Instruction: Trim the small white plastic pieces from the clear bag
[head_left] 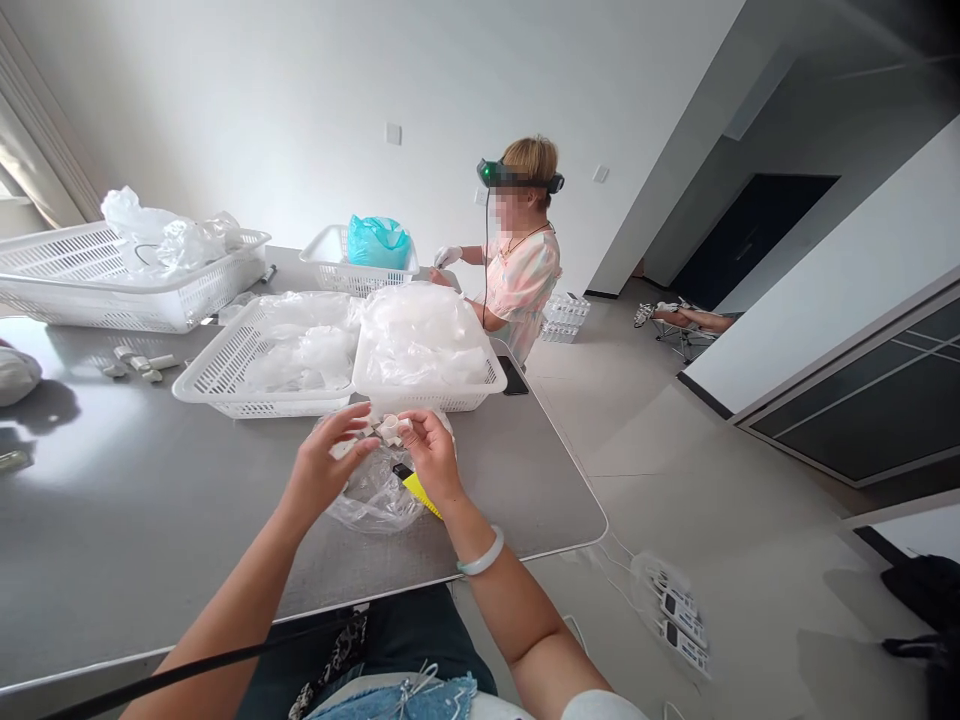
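Between the thumb and fingers of my right hand (435, 458) is a white plastic pipe fitting (391, 430), a short tube with a round opening facing up. My left hand (321, 468) hovers just left of it with fingers spread, and I see nothing in its grasp. Below both hands a clear plastic bag (375, 505) lies on the grey table, with more white pieces partly hidden behind my fingers. A yellow tool with a black end (421, 492), perhaps a utility knife, rests on the bag, partly covered by my right wrist.
Two white baskets (262, 405) filled with clear bags stand just beyond my hands. Farther back are a larger basket (135, 300) and one with a blue bag (379, 243). Loose fittings (142, 362) lie at left, a phone (514, 376) at right. A co-worker (521, 270) sits beyond.
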